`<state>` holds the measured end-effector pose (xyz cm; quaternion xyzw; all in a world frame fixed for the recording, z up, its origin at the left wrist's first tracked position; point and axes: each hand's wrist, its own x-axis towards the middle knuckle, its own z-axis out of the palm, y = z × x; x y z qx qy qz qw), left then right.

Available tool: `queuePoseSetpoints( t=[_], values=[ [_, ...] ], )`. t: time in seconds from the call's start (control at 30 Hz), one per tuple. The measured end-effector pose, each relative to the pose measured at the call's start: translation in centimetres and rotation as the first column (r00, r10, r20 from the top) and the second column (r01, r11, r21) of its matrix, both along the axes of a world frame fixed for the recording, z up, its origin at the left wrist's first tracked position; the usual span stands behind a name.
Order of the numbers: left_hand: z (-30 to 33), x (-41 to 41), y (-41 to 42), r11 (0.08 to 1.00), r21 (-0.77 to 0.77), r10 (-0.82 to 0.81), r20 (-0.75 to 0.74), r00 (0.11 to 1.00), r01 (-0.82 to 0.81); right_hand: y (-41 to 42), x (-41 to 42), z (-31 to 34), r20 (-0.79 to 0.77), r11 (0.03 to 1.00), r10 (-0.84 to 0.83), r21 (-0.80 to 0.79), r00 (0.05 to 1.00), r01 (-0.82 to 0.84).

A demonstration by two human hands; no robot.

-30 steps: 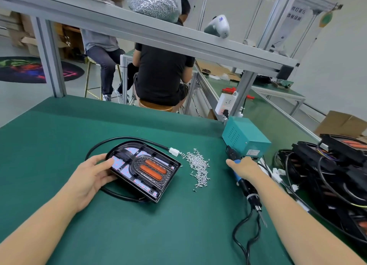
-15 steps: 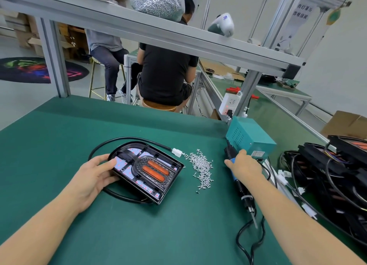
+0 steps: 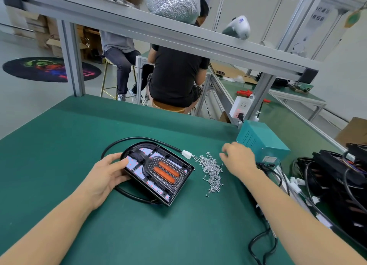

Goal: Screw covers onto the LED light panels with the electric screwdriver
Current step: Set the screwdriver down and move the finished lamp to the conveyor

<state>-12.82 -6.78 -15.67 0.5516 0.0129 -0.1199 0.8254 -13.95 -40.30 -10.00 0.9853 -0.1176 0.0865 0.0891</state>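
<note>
A black LED light panel (image 3: 158, 169) with two orange strips lies on the green table, its black cable looped around it. My left hand (image 3: 107, 175) grips the panel's rounded left end, thumb on top. A pile of small silver screws (image 3: 211, 170) lies just right of the panel. My right hand (image 3: 237, 159) hovers at the pile's far right edge with fingers loosely curled, and I see nothing in it. The electric screwdriver (image 3: 260, 212) lies on the table, mostly hidden under my right forearm.
A teal power supply box (image 3: 260, 143) stands behind my right hand. Stacked black panels with wires (image 3: 341, 181) fill the right edge. The screwdriver cord (image 3: 262, 243) loops near the front. Two people sit beyond the table under a metal frame.
My right hand has let go of the screwdriver and moved left and forward to the screw pile. The left hand stays on the panel.
</note>
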Motion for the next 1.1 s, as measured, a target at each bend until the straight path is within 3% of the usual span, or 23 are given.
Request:
queuePoseSetpoints(
  t=[0.23, 0.43, 0.6, 0.77, 0.83, 0.93, 1.1],
  values=[
    [0.2, -0.2, 0.0, 1.000, -0.003, 0.004, -0.001, 1.000, -0.004, 6.7, 3.2, -1.0, -0.070, 0.947, 0.247, 0.226, 0.966, -0.226],
    [0.2, -0.2, 0.0, 1.000, -0.008, 0.019, -0.020, 1.000, -0.019, 8.5, 4.7, -1.6, -0.149, 0.921, 0.245, 0.344, 0.958, -0.182],
    [0.4, -0.2, 0.0, 1.000, 0.021, 0.021, -0.018, 1.000, -0.020, 8.8, 5.6, -1.7, -0.227, 0.932, 0.242, 0.325, 0.943, -0.161],
    [0.3, -0.2, -0.1, 0.999, 0.034, 0.034, -0.024, 0.999, -0.033, 8.8, 5.8, -1.8, -0.194, 0.914, 0.260, 0.364, 0.946, -0.177],
    [0.4, -0.1, -0.1, 0.999, 0.031, 0.039, -0.032, 0.999, -0.038, 8.7, 5.4, -1.1, -0.166, 0.858, 0.267, 0.489, 0.949, -0.156],
    [0.5, 0.3, -0.2, 0.999, 0.018, 0.052, -0.064, 0.997, -0.051, 9.1, 4.0, 0.1, -0.190, 0.655, 0.242, 0.756, 0.951, -0.015],
    [1.0, 0.8, -0.8, 0.995, 0.054, 0.084, -0.080, 0.993, -0.080, 9.1, 1.2, 0.6, -0.175, 0.436, 0.213, 0.897, 0.961, 0.067]
  ],
)
